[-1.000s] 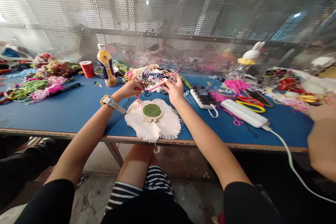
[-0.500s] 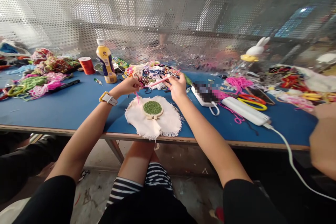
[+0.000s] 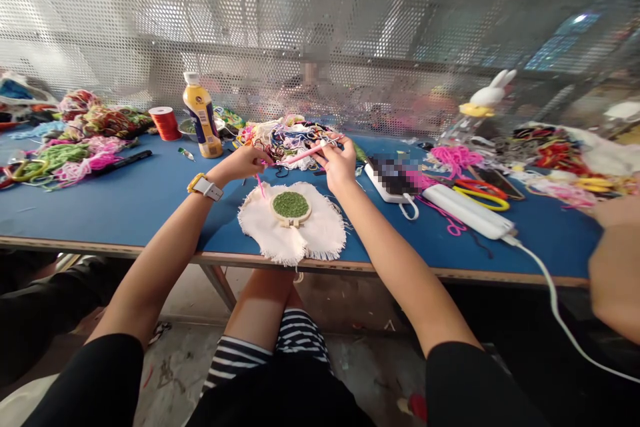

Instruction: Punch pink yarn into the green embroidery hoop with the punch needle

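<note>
In the head view, my left hand (image 3: 245, 165) is closed in a pinch on pink yarn (image 3: 261, 187), whose end hangs over the cloth. My right hand (image 3: 339, 165) grips a slim pink punch needle (image 3: 305, 154), tilted with one end pointing toward my left fingertips. Both hands are raised just beyond a small embroidery hoop (image 3: 291, 219). Within the hoop, a round patch of green loops (image 3: 291, 205) fills the middle. Fringed white cloth (image 3: 260, 230) spreads around it at the table's front edge.
Tangled yarn (image 3: 280, 133) lies behind my hands. A yellow drink bottle (image 3: 201, 117) and a red spool (image 3: 165, 123) stand left of it. On the right are a phone (image 3: 395, 177), a white power strip (image 3: 467, 212) with its cable, and yellow-handled scissors (image 3: 480, 199). Another person's arm (image 3: 617, 273) is far right.
</note>
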Tool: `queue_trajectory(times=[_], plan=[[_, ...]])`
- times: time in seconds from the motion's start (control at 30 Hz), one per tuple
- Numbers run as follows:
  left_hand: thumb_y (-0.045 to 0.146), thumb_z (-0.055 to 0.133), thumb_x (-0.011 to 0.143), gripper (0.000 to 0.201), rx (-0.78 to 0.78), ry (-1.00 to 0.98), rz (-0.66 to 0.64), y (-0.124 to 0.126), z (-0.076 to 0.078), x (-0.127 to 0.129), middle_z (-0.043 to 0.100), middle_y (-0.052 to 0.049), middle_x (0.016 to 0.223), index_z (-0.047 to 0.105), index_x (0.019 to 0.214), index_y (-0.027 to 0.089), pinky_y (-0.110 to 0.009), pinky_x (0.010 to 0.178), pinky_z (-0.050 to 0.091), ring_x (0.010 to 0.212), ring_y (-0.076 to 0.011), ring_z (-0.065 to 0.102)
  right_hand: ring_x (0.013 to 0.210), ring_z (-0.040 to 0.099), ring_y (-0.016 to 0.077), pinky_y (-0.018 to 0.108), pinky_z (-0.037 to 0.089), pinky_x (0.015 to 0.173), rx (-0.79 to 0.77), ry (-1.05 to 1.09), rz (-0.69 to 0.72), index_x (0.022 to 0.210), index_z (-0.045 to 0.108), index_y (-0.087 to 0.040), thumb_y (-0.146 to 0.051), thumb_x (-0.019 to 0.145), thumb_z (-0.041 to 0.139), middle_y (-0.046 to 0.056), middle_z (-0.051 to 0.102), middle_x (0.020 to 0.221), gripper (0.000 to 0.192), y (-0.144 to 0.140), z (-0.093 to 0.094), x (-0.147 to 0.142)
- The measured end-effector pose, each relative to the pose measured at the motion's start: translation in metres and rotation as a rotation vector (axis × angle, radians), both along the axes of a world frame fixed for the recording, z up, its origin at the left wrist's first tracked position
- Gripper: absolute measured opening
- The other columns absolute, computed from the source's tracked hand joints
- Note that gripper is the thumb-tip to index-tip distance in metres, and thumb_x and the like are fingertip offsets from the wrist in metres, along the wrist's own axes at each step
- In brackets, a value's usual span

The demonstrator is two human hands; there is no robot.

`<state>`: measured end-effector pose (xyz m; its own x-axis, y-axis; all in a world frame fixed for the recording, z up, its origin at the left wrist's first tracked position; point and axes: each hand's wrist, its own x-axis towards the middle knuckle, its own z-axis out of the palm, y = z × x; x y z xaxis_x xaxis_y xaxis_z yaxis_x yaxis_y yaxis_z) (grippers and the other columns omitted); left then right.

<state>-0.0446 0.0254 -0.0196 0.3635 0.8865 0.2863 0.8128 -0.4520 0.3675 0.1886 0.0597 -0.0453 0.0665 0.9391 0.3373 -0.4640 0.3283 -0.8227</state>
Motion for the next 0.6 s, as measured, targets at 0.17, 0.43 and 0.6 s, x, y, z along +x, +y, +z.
queue_trajectory(times=[0.17,0.43,0.6], plan=[[0.035,0.069,0.075,0.04,0.21,0.017,0.002,-0.004,-0.003,0.003,0.062,-0.009,0.098,0.069,0.112,0.02,-0.038,0.093,0.043,0.097,-0.0235,0.053,0.083,0.07,0.0154,0.034,0.059,0.079,0.05,-0.066,-0.038,0.1,0.042,-0.029,-0.021,0.076,0.064,-0.005,0.064,0.079,0.034,-0.003,0.0,-0.001],[0.031,0.058,0.087,0.033,0.455,-0.052,-0.085,-0.02,0.012,0.023,0.056,-0.01,0.102,0.064,0.115,0.016,-0.039,0.094,0.044,0.1,-0.0222,0.053,0.108,0.063,0.0225,0.036,0.054,0.088,0.43,-0.365,-0.47,0.089,0.064,-0.025,-0.031,0.084,0.056,0.004,0.063,0.1,0.011,-0.007,0.032,0.033],[0.031,0.05,0.092,0.029,0.296,-0.003,-0.178,-0.038,0.027,0.024,0.062,-0.01,0.103,0.066,0.112,0.018,-0.034,0.091,0.044,0.099,-0.0206,0.058,0.112,0.064,0.019,0.035,0.052,0.092,0.451,-0.065,-0.41,0.1,0.064,-0.025,-0.013,0.083,0.042,0.003,0.066,0.104,0.031,0.012,0.073,0.089]])
